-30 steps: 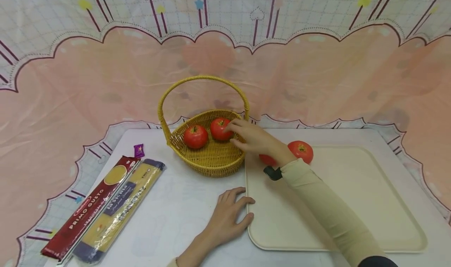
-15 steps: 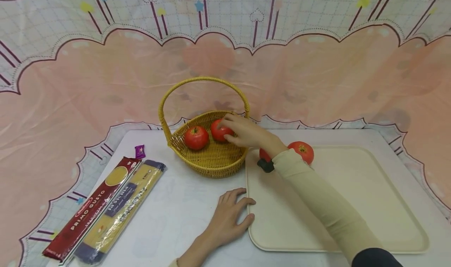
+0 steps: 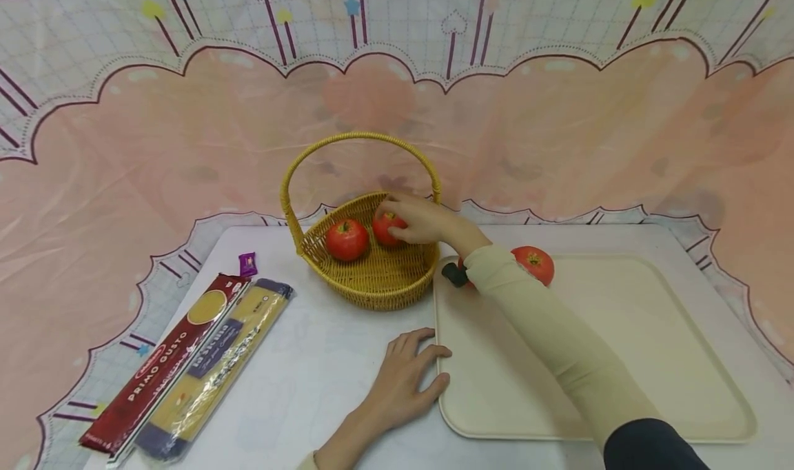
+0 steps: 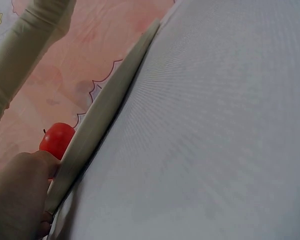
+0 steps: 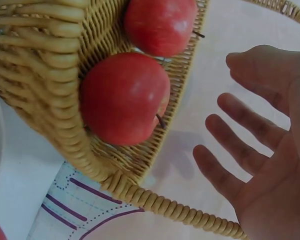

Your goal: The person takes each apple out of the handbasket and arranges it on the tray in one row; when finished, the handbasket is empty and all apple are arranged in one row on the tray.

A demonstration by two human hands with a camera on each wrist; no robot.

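My right hand [image 3: 412, 218] reaches into the yellow wicker basket [image 3: 387, 298], its fingers over the right-hand red apple [image 3: 386, 230]. In the right wrist view, the fingers [image 5: 235, 145] are spread and straight, with a gap between them and that apple [image 5: 122, 100]. Another red apple [image 3: 347, 240] lies beside it on the basket's left side. My left hand [image 3: 403, 380] rests at the left edge of the beige tray [image 3: 595, 360], index finger and thumb over its rim. On the tray sits a red apple [image 3: 535, 264]; one more is mostly hidden behind the right wrist.
Two long spaghetti packs, one red [image 3: 164, 363] and one yellow and blue [image 3: 214, 370], lie at the left of the white table [image 3: 298, 380]. A small purple wrapped candy [image 3: 247, 264] is just behind them. The basket's tall handle [image 3: 360, 136] arches above it.
My right hand has moved left from the basket's right rim, further over the right-hand apple, its fingers lowering around it. The left hand has stayed at the tray edge.
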